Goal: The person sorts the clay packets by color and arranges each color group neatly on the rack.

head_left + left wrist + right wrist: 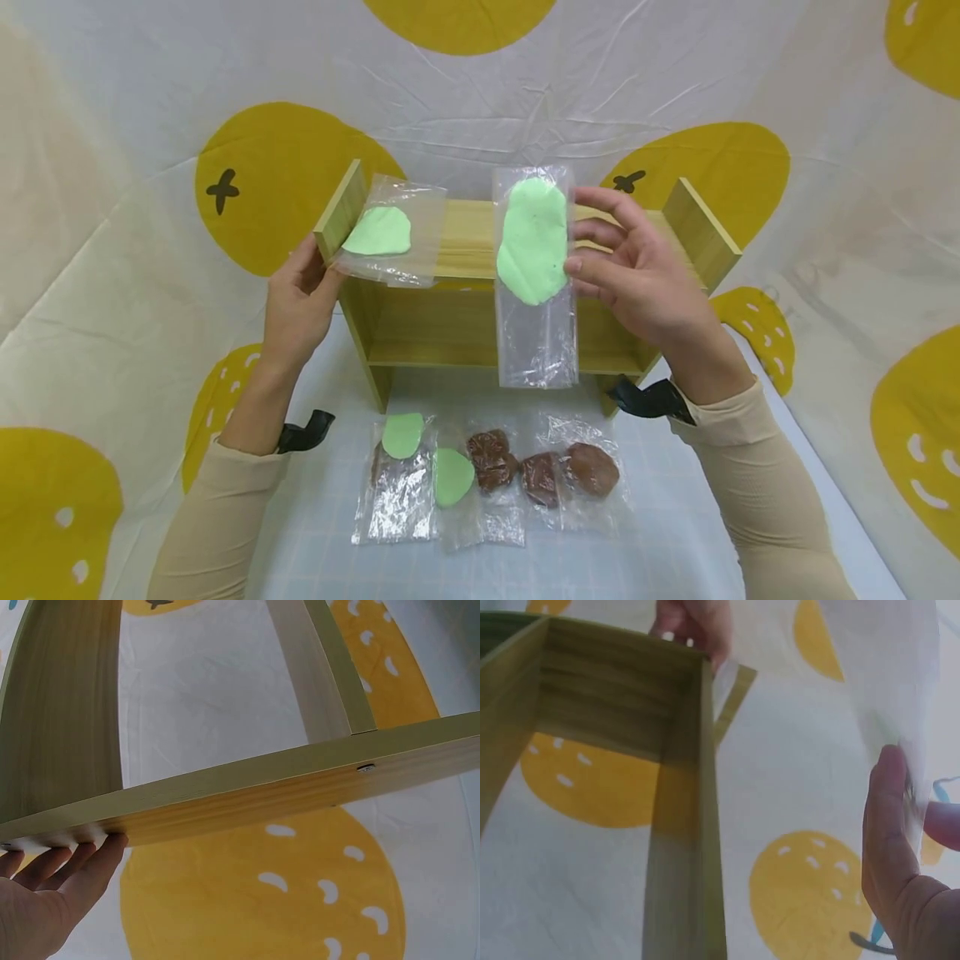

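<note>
My right hand [637,267] pinches a clear plastic bag [536,346] upright in front of a small wooden shelf [450,329]. Inside the bag is a flat, light green, dough-like piece [532,242]. The right wrist view shows thumb and fingers on either side of the bag's film [900,682]. At the shelf's left side panel [341,212], my left hand [296,304] holds the panel, its fingers [94,870] against the outer face and its thumb by the front edge. Beside that thumb, a second clear bag [423,217] with a green piece [382,231] lies on the top tier.
On the pale table [315,550] before the shelf lie several clear bags in a row. Some contain green pieces [453,477], others brown lumps [592,469]. A right side panel [701,229] rises at the shelf's other end. Cloth with yellow shapes [292,183] hangs behind.
</note>
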A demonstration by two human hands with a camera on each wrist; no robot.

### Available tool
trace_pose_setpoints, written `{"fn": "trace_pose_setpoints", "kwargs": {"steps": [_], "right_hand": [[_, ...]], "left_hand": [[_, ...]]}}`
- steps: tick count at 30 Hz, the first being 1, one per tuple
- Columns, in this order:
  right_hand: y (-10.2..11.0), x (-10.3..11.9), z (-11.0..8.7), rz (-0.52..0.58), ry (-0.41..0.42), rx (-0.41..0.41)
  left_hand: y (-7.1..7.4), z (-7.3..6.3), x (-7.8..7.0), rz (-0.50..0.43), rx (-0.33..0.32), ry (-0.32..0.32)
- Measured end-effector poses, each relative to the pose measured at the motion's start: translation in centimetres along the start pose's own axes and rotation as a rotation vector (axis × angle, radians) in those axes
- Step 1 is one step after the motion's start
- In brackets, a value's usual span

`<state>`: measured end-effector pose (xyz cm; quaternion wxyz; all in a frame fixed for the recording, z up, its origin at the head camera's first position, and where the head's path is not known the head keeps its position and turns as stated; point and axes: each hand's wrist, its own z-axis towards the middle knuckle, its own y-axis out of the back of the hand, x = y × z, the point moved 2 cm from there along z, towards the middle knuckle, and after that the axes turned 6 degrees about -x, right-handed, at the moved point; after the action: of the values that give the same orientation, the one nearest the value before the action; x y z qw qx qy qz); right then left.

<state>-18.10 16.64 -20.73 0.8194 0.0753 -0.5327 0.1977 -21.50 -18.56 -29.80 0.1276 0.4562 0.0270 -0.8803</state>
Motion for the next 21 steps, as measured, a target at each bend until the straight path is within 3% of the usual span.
{"fn": "trace_pose_setpoints", "kwargs": {"steps": [8, 15, 21], "right_hand": [[-0.3, -0.2, 4.4, 0.091, -0.093, -0.117], [-0.3, -2.0, 7.8, 0.170, -0.184, -0.223], [-0.9, -3.6, 10.1, 0.170, -0.238, -0.269]], "left_hand": [[0.1, 0.0, 0.1, 0.001, -0.003, 0.009], [0.1, 0.0, 0.1, -0.004, 0.000, 0.007], [0.1, 0.0, 0.1, 0.001, -0.002, 0.020]]}}
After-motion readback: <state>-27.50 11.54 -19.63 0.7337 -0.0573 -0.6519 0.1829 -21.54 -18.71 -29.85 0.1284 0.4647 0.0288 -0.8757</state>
